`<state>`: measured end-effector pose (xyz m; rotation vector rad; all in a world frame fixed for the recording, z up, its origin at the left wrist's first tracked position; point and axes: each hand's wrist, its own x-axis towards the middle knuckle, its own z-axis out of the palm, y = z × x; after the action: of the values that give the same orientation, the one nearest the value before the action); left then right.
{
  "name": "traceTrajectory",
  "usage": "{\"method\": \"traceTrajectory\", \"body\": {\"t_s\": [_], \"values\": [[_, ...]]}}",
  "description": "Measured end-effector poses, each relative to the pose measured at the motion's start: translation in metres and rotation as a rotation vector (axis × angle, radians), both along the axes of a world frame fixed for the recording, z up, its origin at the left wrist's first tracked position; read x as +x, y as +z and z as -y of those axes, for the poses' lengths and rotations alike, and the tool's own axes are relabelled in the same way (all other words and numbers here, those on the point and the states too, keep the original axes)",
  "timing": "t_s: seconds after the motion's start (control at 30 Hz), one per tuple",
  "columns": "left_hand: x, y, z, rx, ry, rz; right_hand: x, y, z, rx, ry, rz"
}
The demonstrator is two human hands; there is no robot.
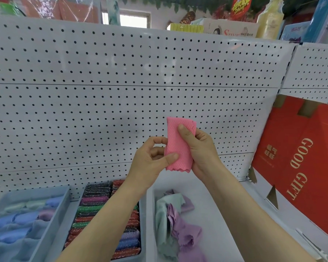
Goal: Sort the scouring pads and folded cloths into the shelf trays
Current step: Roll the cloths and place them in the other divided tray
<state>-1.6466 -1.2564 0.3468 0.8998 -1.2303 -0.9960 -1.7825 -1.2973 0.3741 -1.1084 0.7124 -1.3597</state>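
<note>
Forearms raised, left hand (150, 159) and right hand (203, 154) pinching pink cloth (173, 137), thumbs forward, fingers seemingly behind

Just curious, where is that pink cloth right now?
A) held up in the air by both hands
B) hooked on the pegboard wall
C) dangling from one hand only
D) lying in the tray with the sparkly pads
A: the left hand and the right hand both grip the pink cloth, holding it upright in front of the pegboard, above the trays.
</note>
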Motion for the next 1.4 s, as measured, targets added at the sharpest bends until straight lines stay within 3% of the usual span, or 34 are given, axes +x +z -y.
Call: {"method": "traceTrajectory", "body": {"t_s": [0.27,0.53,0.73,0.9,1.1,1.23,1.4], "values": [[0.005,-0.007,0.003,0.003,-0.028,0.048,-0.008,0.002,0.004,-0.022,0.003,-0.105],[-0.001,-0.009,0.0,-0.009,-0.025,0.105,-0.005,0.002,0.006,0.03,-0.142,-0.111],[0.003,-0.011,0.002,0.027,0.075,0.022,-0.014,-0.003,0.001,0.084,0.17,-0.386],[0.005,-0.014,0.006,0.059,0.197,-0.029,-0.023,-0.01,0.003,0.118,0.129,-0.446],[0.009,-0.012,0.006,0.053,0.14,0.313,-0.035,-0.013,0.002,-0.096,0.109,-0.599],[0.004,-0.009,0.006,0.015,0.239,0.501,-0.04,-0.013,0.002,-0.138,0.098,-0.701],[0.001,-0.008,0.002,-0.004,0.233,0.487,-0.056,-0.011,0.006,-0.188,0.102,-0.73]]}}
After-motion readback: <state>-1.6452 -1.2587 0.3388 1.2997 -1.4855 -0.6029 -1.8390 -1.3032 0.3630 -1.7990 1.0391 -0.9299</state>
